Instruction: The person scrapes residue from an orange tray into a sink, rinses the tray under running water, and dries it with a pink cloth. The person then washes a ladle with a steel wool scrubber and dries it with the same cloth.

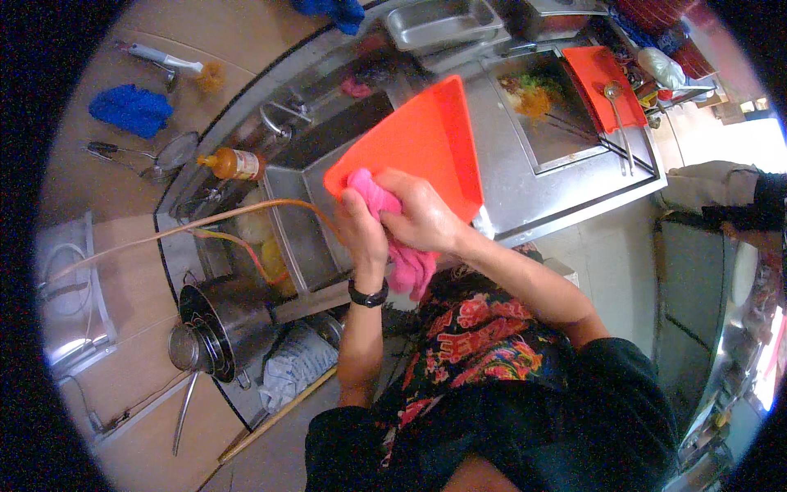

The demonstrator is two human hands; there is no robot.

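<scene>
A pink cloth (pixel 413 264) is bunched between my two hands, and its loose end hangs down in front of my apron. My right hand (pixel 424 209) is closed around the cloth from the right. Against its left side is my left hand (pixel 364 234), with a black watch on the wrist. Directly behind both hands is an orange-red plastic tray (pixel 409 138) with a raised side. It spans the sink edge and the steel counter. The hands cover its lower part, so I cannot tell whether my left hand also grips it.
Left are the steel sink (pixel 320 227), an orange hose (pixel 246 212), a pump bottle (pixel 237 165) and a large pot (pixel 227 329). Right, the steel counter (pixel 498 154) holds a recessed basin (pixel 553 144) with food scraps, and another orange tray (pixel 593 74) bearing a ladle (pixel 618 117).
</scene>
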